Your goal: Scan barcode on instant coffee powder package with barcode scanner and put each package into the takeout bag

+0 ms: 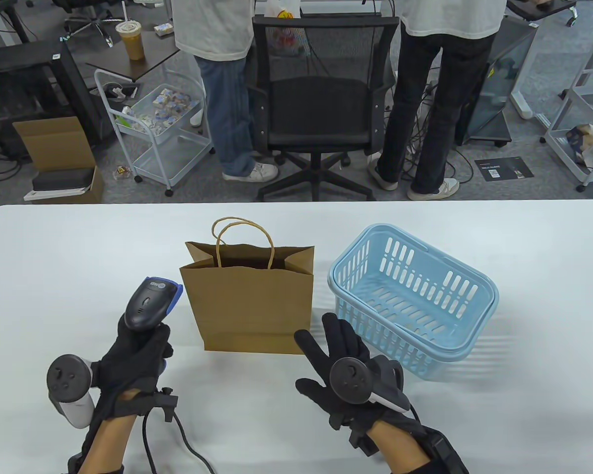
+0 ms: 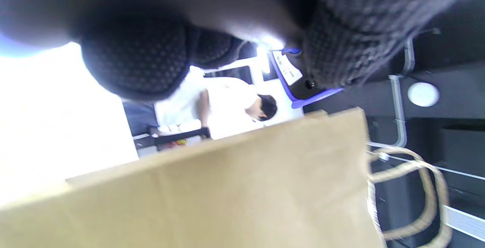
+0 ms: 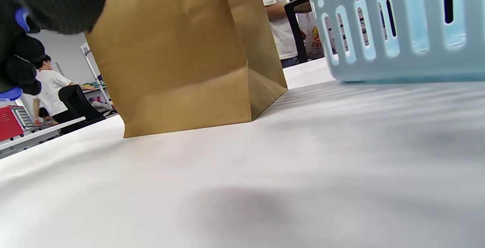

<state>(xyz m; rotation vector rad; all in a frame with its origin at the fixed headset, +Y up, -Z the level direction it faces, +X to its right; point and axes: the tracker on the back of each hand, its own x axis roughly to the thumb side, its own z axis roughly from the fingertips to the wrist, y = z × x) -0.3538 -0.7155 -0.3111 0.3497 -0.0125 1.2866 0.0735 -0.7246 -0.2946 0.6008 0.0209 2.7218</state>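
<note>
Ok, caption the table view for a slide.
Left hand holds the barcode scanner beside the paper bag; right hand open near an empty basket.

One takeout bag (image 1: 249, 306), one barcode scanner (image 1: 150, 302) left of it, one blue basket (image 1: 415, 296) to its right, two gloved hands near it.

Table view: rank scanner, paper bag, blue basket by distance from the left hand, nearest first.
1. Barcode scanner: gripped in the left hand itself, raised off the table.
2. Paper bag: standing upright just right of that hand.
3. Blue basket: farthest, beyond the bag on the table's right side.
</note>
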